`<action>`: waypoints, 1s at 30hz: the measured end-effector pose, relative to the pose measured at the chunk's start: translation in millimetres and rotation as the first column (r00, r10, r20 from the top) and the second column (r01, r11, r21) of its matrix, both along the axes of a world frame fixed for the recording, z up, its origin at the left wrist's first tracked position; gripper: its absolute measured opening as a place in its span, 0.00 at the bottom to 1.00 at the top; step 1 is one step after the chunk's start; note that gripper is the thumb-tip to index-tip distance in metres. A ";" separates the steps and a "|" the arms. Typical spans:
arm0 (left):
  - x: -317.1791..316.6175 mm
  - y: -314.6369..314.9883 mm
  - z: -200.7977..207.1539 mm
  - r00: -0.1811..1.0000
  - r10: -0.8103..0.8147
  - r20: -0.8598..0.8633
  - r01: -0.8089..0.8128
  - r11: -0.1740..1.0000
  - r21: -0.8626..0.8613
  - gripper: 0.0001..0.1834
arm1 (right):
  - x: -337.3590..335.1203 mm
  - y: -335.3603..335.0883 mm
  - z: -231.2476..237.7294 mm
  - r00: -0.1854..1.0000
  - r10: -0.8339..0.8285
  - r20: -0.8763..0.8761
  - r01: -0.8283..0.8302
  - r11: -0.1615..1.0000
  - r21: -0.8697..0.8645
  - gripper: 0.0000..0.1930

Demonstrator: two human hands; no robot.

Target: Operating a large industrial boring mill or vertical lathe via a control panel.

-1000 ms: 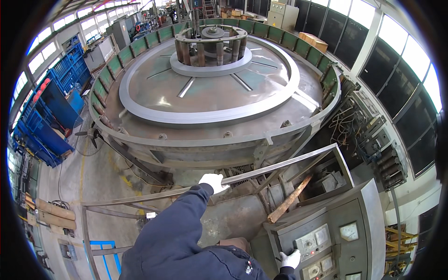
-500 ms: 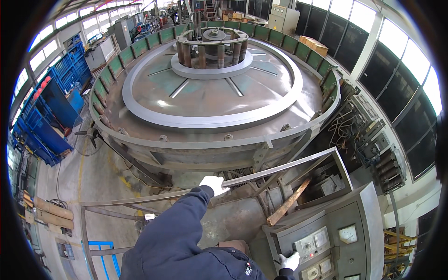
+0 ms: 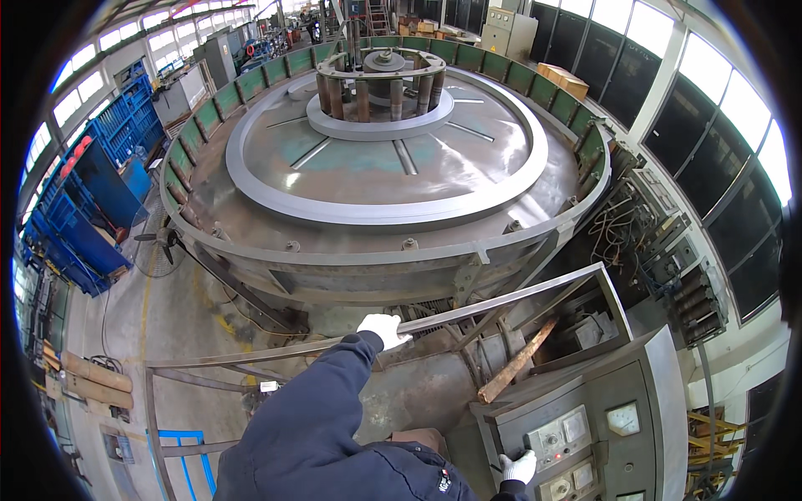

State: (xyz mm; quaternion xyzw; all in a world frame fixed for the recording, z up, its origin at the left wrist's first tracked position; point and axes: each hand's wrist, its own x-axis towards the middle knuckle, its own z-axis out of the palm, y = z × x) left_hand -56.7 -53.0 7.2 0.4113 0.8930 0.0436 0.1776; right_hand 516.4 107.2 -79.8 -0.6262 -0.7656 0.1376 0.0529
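My left hand (image 3: 383, 331), in a white glove, is closed around the top bar of a metal railing (image 3: 468, 311) in front of me. My right hand (image 3: 519, 467), also gloved in white, rests at the left edge of a grey control console (image 3: 622, 392) at lower right. Its fingers are apart beside a panel with a knob and a small red light (image 3: 551, 438); no held thing shows. Beyond the railing lies a large round turntable (image 3: 351, 175) with radial slots. A flat grey ring (image 3: 384, 215) lies on it, around a central hub with upright posts (image 3: 380, 98).
A green-walled metal rim (image 3: 368, 260) encircles the turntable. A wooden bar (image 3: 518, 361) leans inside the railing beside the console. Blue metal racks (image 3: 83, 213) and a black fan (image 3: 163, 240) stand on the left. Cables and machinery (image 3: 618, 230) line the right wall.
The turntable has turned, its near slots shifting left; the grey ring sits slightly farther right. Both my hands have stayed in place.
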 end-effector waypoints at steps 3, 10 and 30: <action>-0.4 -2.1 -0.4 1.000 0.012 -0.006 -0.012 1.000 -0.010 0.33 | -7.7 -1.4 7.8 1.000 -0.011 0.015 0.011 1.000 -0.030 0.38; -1.0 -1.7 -4.3 1.000 0.004 -0.019 -0.004 1.000 0.011 0.33 | -6.9 -1.6 10.5 1.000 0.000 0.001 0.000 0.999 -0.044 0.38; -0.7 0.3 -5.8 1.000 0.003 -0.018 -0.003 1.000 0.002 0.33 | -11.5 -2.7 19.8 0.999 0.004 0.046 -0.003 0.999 -0.032 0.38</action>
